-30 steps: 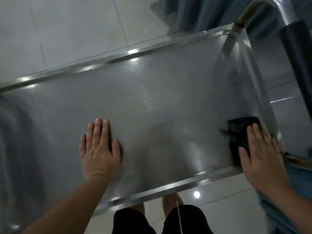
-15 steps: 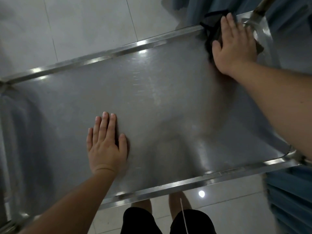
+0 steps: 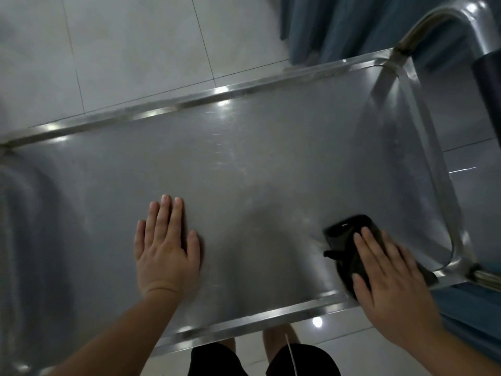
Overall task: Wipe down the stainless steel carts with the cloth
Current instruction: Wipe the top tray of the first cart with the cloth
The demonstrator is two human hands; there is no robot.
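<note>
Left hand (image 3: pixel 166 251): fingers straight and together, palm flat on the steel cart (image 3: pixel 257 164) top. Right hand (image 3: pixel 390 278): fingers spread, pressing the dark cloth (image 3: pixel 345 237) onto the cart's near right corner. Blue curtain (image 3: pixel 339 25): beyond the right hand.

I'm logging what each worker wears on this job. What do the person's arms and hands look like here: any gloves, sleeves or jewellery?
No gloves, sleeves, rings or watch are visible. The left hand and right hand are bare, as are both forearms as far as the frame shows. The fingers have short, plain nails. Below, the person wears dark shorts.
</note>
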